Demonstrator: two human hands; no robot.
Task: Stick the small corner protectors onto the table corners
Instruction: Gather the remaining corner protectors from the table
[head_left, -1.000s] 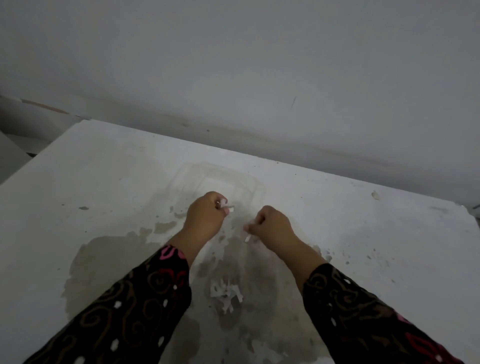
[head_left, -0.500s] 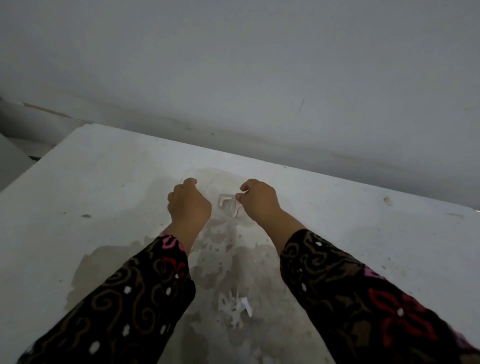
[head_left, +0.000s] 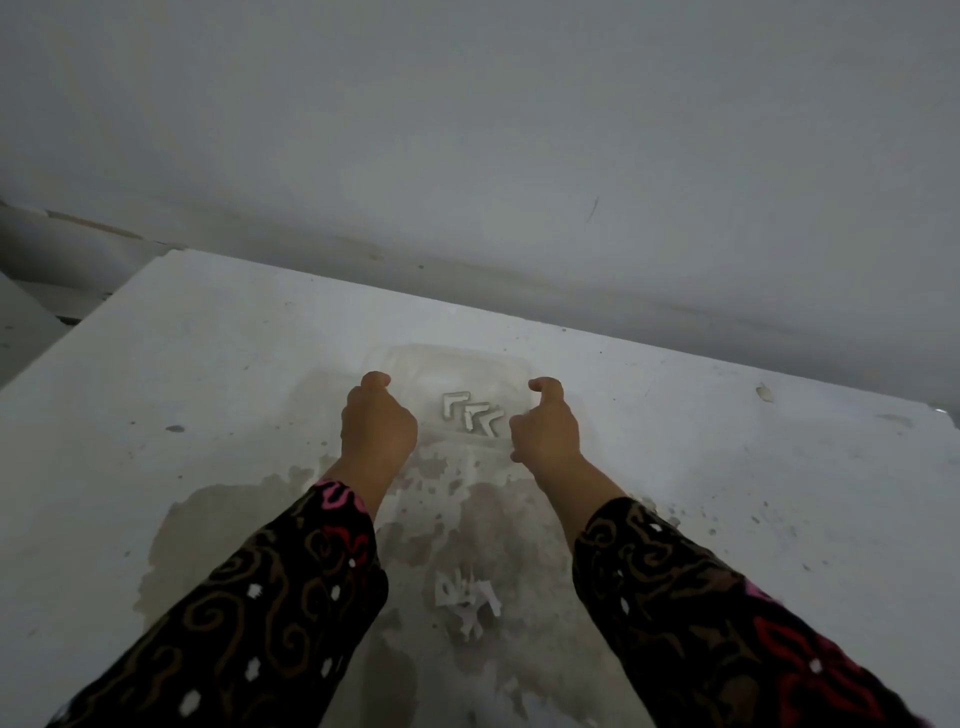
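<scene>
I'm watching the left hand (head_left: 379, 421) and right hand (head_left: 545, 426) sitting curled either side of the clear tray (head_left: 467, 358) holding the corner protectors (head_left: 472, 413), whether gripping it I can't tell, and I'm fearing a jerk tipping it and scattering them

A plain and bare room, perhaps in a home. A white table (head_left: 208, 364) with a large patch (head_left: 208, 525) of flaked, stained paint stands with its far edge near a bare grey wall (head_left: 467, 130).
</scene>
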